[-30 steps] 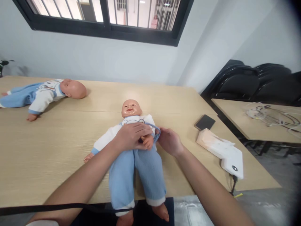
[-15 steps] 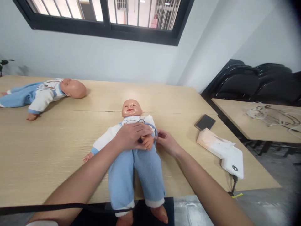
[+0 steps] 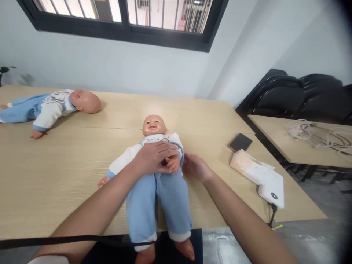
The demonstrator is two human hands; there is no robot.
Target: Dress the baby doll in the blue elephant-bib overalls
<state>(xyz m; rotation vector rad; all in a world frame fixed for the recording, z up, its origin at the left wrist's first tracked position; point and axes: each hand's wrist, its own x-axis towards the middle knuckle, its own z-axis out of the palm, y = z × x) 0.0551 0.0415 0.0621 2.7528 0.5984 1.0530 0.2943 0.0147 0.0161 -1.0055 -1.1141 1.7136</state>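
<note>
A baby doll point(image 3: 161, 194) in a white top and light blue trousers lies on its back on the table, its feet over the near edge. Across its belly rests my left hand point(image 3: 155, 157), fingers closed around the doll's forearm near the blue cuff; the doll's small hand pokes out below them. My right hand point(image 3: 196, 167) is at the doll's side, touching the sleeve beside the trouser waist. Its fingertips are tucked behind the sleeve, so I cannot make out what they grip.
Another baby doll point(image 3: 52, 106) lies at the back left of the wooden table point(image 3: 63, 172). To the right are a phone point(image 3: 239, 142), a tissue pack point(image 3: 249, 167) and a white power bank point(image 3: 272, 190) with a cable. Cables point(image 3: 310, 134) lie on a side table near stacked black chairs point(image 3: 280, 95).
My right hand has turned and shifted slightly at the sleeve, its fingers now more hidden behind it. My left hand keeps its hold. The view has shifted slightly.
</note>
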